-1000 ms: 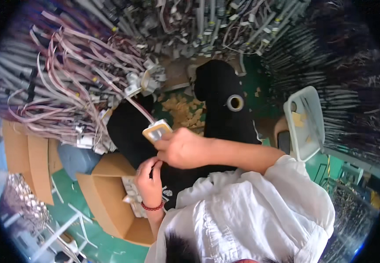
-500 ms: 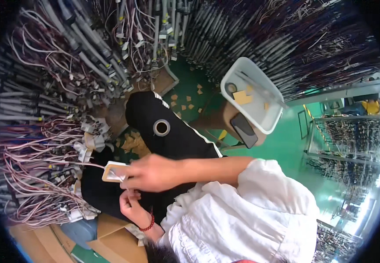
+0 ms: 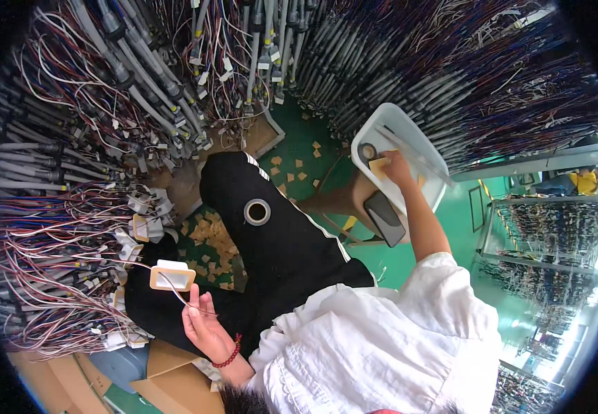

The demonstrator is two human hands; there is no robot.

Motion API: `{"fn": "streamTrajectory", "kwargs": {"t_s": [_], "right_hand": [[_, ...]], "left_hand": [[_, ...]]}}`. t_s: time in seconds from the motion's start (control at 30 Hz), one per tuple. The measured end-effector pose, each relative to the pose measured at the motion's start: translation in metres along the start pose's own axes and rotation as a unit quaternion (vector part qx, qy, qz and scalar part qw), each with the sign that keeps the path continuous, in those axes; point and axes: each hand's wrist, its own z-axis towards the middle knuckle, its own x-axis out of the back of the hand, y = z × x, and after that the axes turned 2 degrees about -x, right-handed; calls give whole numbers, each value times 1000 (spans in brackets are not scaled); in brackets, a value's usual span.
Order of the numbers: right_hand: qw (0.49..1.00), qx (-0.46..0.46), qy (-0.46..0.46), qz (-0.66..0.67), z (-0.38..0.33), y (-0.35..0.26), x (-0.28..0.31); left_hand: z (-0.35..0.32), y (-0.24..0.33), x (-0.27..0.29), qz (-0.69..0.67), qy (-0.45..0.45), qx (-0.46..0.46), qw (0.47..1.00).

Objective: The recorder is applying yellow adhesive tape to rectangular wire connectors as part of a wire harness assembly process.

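My left hand [image 3: 206,327], wearing a red bead bracelet, pinches a thin cable [image 3: 181,297] over my lap. That cable runs through a small white rectangular housing [image 3: 172,265] with a tan rim, which hangs just beyond my fingertips. On the right, my right hand [image 3: 397,170] reaches into a white plastic tub [image 3: 438,181], its fingers closed on a flat tan piece [image 3: 379,168]. A grey tape roll [image 3: 366,151] lies in the tub beside that hand. Another roll of tape [image 3: 257,212] rests on my black-trousered thigh.
Bundled grey cables [image 3: 133,83] and loose wires [image 3: 50,276] crowd the left and far side. A dark phone [image 3: 384,219] lies beside the tub on a brown stool. Tan scraps [image 3: 209,238] litter the green floor. An open cardboard box [image 3: 178,390] stands at the lower left.
My right hand has left the white housing and moved right into the tub, taking hold of a tan piece. My left hand stays near the housing, holding the cable.
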Motion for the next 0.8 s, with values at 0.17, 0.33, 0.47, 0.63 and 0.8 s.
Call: {"fn": "streamTrajectory", "kwargs": {"t_s": [0.17,0.33,0.47,0.63,0.8], "right_hand": [[985,-105,-132,-45,2,22,-6],[984,-175,-38,0,-5,32,-21],[982,-71,-35,-170,-6,35,-25],[997,-21,-12,-73,-9,58,-20],[935,-271,78,214,8,21,20]], "left_hand": [[3,3,4,10,-11,7,1000],[2,-2,7,-9,-6,15,1000],[1,-1,10,-16,-14,-2,1000],[1,1,14,-25,-7,-7,1000],[4,4,12,-85,5,20,996]]}}
